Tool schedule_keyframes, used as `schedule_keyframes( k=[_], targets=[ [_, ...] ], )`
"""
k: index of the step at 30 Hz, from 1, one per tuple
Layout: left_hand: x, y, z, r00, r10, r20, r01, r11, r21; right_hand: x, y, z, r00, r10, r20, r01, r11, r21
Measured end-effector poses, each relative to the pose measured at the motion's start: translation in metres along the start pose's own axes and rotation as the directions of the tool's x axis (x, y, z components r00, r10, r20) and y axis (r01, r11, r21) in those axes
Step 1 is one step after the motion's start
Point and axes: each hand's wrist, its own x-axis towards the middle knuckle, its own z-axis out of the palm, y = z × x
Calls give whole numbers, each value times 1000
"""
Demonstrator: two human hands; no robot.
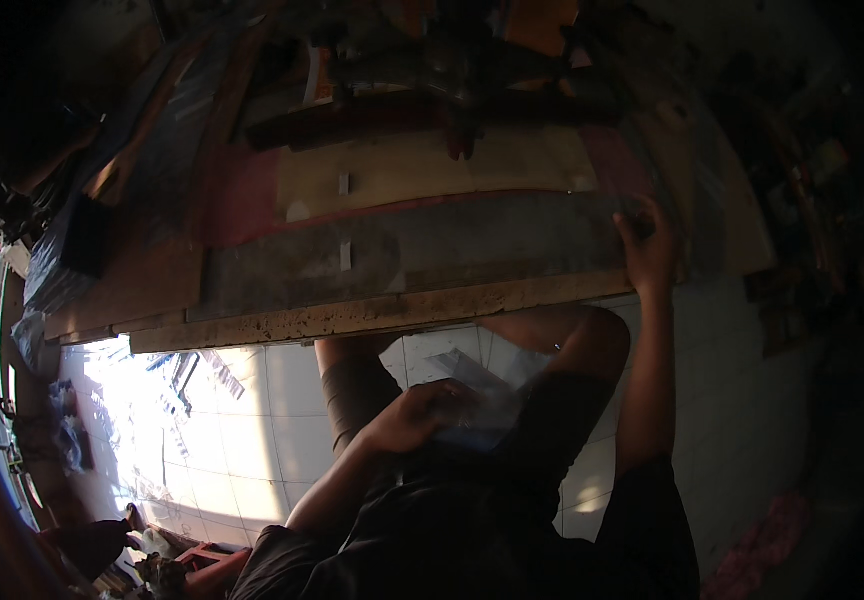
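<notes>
Person sits with legs point(592, 345) bent under the front edge of the tabletop point(382, 305). Left hand point(417, 415) is low over the legs, fingers curled at a translucent plastic piece point(482, 380); blur there, so can't tell if it actually grips. Plastic lies just right of and beyond that hand, between the thighs and below the tabletop edge, probably kept there so the legs back it up. Right hand point(649, 240) is up at the right end of a dark grey panel point(302, 250), fingers half bent, thumb toward the panel; nothing visible in it, too dim to tell if it pinches something, likely placed there for support. Plastic is well apart from this hand, lower and to its left. Two small pale pieces point(345, 255) point(344, 183) sit one beyond the other, away from both hands.
</notes>
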Motion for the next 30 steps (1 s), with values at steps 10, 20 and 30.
schedule_keyframes(
  k=[10,20,30],
  targets=[
    [-2,-2,2,1000,-21,21,21,1000,-19,51,24,4,986,-143,86,138,989,60],
    [-3,-5,2,999,-50,9,50,999,9,88,47,13,916,-266,301,316,940,-132],
    [-3,-8,2,999,-48,16,48,999,2,101,27,4,841,-297,452,366,928,-72]
  ],
)
